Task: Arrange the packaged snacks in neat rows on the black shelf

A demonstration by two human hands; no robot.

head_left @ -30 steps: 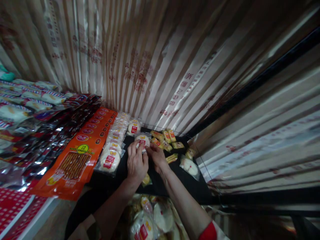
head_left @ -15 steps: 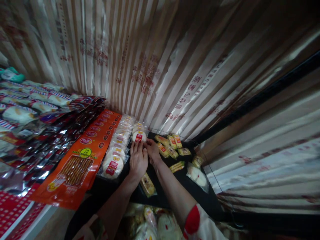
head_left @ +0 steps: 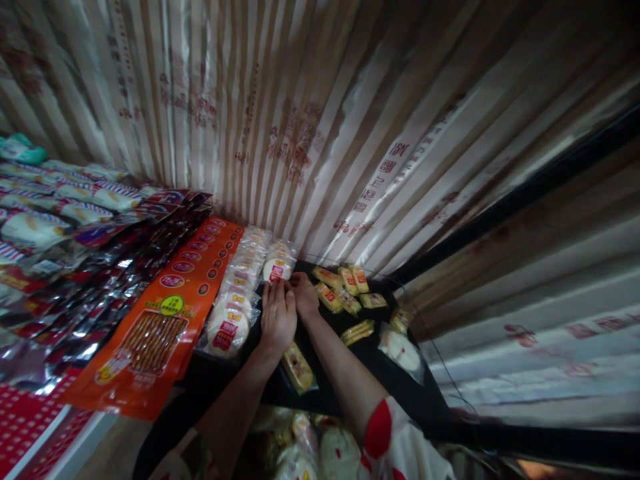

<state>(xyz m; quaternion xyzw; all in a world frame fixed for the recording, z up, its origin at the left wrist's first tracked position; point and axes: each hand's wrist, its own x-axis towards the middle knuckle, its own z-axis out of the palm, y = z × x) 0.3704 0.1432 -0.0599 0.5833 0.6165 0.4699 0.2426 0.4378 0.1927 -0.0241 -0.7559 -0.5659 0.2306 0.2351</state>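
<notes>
Clear packs of round white crackers stand in a short row, the nearest cracker pack (head_left: 277, 269) showing a red label. My left hand (head_left: 279, 317) lies against its near edge, fingers stretched forward and side by side. At the pack's right corner is my right hand (head_left: 305, 297), its fingers bent and closed on the edge; its fingertips are partly hidden. Left of the hands runs a longer row of the same cracker packs (head_left: 229, 330). A yellow-wrapped snack (head_left: 299, 368) lies on the black surface (head_left: 327, 393) between my forearms.
An orange snack bag (head_left: 155, 333) and dark shiny packets (head_left: 150, 267) fill the left. Several small yellow packs (head_left: 330, 297) and a white round pack (head_left: 401, 350) lie to the right. A printed curtain (head_left: 280, 120) hangs behind; a dark bar (head_left: 500, 207) slopes across the right.
The view has shifted slightly. Both hands stay at the front cracker pack, and my right hand's fingers sit a little closer in against its corner.
</notes>
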